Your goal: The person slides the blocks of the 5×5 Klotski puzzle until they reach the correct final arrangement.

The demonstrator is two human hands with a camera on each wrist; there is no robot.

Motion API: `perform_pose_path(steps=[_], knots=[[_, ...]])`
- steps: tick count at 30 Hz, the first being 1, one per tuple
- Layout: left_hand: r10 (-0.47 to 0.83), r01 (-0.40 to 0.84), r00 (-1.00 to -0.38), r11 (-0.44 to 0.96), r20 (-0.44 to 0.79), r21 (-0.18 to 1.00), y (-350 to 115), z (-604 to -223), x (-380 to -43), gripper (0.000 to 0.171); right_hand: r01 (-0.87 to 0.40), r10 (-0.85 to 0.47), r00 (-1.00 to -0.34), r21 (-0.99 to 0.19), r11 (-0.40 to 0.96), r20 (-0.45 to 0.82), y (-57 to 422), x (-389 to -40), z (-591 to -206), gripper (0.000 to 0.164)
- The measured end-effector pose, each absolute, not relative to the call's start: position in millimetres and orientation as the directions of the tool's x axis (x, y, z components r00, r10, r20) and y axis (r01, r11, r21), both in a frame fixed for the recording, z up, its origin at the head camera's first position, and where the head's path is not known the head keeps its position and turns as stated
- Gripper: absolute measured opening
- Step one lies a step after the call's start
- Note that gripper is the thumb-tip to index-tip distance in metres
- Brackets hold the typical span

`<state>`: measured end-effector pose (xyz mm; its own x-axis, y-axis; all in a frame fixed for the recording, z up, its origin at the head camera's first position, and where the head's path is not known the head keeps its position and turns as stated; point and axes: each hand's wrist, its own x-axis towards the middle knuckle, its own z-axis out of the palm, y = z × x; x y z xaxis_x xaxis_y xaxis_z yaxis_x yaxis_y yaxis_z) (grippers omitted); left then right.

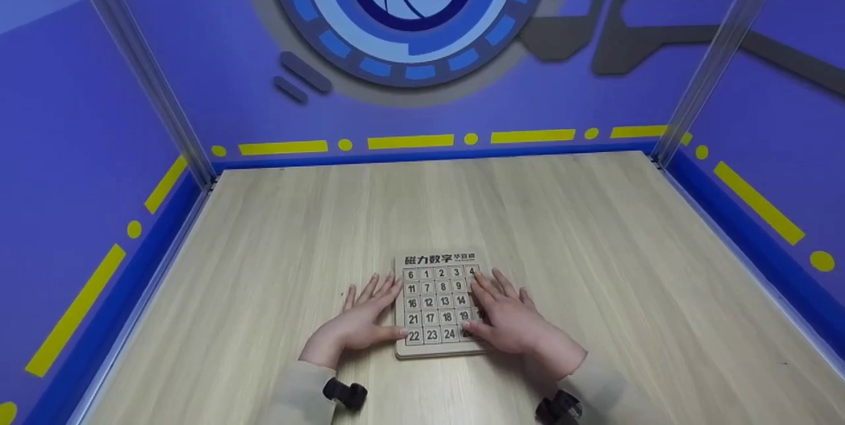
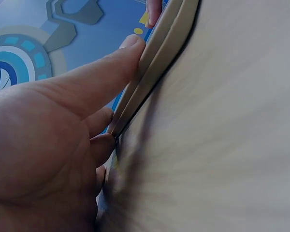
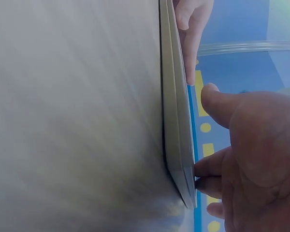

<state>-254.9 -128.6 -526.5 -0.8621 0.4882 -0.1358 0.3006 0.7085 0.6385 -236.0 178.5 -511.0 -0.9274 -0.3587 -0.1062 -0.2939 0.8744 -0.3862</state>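
A wooden number slide puzzle lies flat on the table, its square tiles printed with black numerals and its top edge with Chinese characters. My left hand rests along its left side, fingers stretched out, the thumb on the lower left corner by tile 22. Over the right column lies my right hand, its fingertips near tile 4 and its thumb by the bottom row; it hides several tiles. Seen edge-on in the left wrist view, the puzzle board touches the left thumb. In the right wrist view, fingertips meet the board's face.
The pale wooden table stretches around the puzzle. Blue-purple panels with yellow dashes wall it at the back and both sides, with clear strips at the corners. A black band sits on the left wrist and another on the right.
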Motion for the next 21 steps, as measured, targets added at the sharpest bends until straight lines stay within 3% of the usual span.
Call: perform_pose_path(steps=[14,21], knots=[[0.489,0.296,-0.862,0.7,-0.135,0.65,-129,-527,-255,0.098,-0.368,-0.437,-0.895,-0.399,0.84,-0.095,192,-191,-500,0.083],[0.486,0.298,-0.864,0.705,-0.132,0.644,-128,-527,-255,0.099,-0.359,-0.42,-0.903,-0.374,0.855,-0.092,187,-194,-503,0.085]])
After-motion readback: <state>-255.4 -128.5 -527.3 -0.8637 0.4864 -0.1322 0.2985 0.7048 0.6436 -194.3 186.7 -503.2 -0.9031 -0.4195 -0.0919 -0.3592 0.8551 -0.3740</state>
